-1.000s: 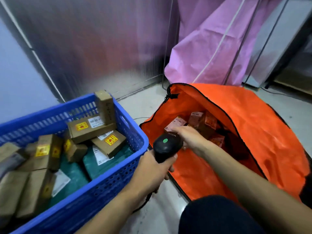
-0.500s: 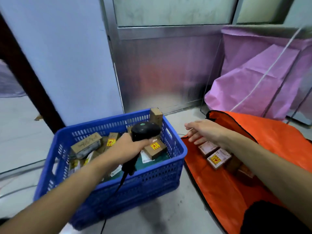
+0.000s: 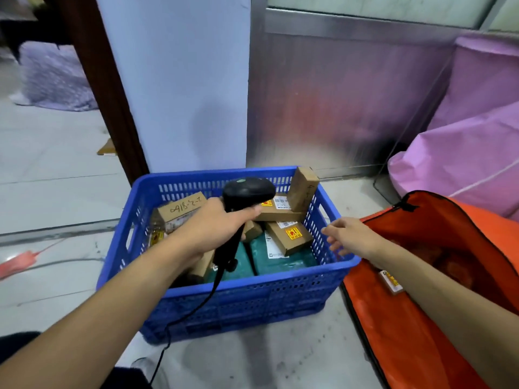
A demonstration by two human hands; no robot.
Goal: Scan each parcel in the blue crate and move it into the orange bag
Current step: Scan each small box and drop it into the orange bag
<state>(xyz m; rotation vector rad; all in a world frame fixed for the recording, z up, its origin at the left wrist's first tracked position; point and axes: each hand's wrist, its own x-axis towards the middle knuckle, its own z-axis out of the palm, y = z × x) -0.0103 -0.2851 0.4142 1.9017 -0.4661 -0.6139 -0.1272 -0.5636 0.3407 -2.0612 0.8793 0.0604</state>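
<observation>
The blue crate (image 3: 252,301) stands on the floor in the middle and holds several brown cardboard parcels (image 3: 289,234) and green mailers (image 3: 280,259). One tall parcel (image 3: 302,188) leans upright in its far right corner. My left hand (image 3: 213,228) grips a black corded scanner (image 3: 247,192) over the crate. My right hand (image 3: 351,237) hovers empty with relaxed fingers above the crate's right rim. The orange bag (image 3: 393,332) lies open to the right, with a labelled parcel (image 3: 391,282) showing inside beside my forearm.
A pink sack (image 3: 463,153) sits behind the orange bag against a metal panel (image 3: 337,94). A dark door post (image 3: 104,88) rises left of the crate. A red tassel (image 3: 16,262) lies on the tiled floor at far left.
My right hand left the orange bag, empty, and moved left to the crate's right rim. My left hand carried the scanner over the crate. The view swung left.
</observation>
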